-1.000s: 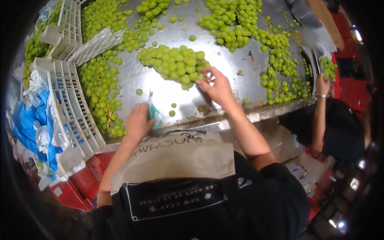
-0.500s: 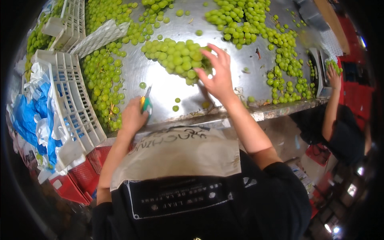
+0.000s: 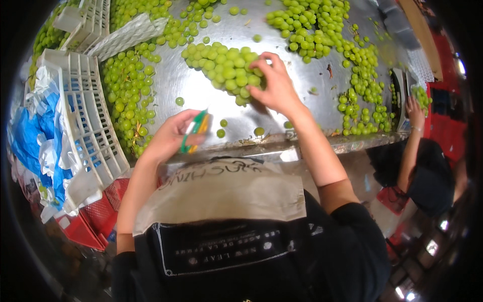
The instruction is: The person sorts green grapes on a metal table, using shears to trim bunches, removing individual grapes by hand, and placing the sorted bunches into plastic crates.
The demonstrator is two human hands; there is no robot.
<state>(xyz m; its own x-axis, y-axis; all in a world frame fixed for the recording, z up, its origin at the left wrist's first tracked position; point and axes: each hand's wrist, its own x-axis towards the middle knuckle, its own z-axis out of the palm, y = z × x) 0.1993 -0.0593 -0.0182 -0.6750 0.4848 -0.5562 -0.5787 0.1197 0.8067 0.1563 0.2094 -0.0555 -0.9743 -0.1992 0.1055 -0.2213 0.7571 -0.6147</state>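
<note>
A bunch of green grapes lies on the shiny metal table in front of me. My right hand is closed at the bunch's right end, with curled fingers and thumb against the grapes. The stem there is hidden by my fingers. My left hand holds a pair of small scissors with green and yellow handles over the table's near edge, apart from the bunch. Loose grapes lie between the scissors and the bunch.
More grapes are heaped at the left and far right. White plastic crates stand at the left, one with blue and white plastic sheeting. A co-worker's hand is at the right beside grapes.
My left hand has risen slightly right and turned, swinging the scissors round. My right hand's spread fingers have drawn in on the bunch's right end.
</note>
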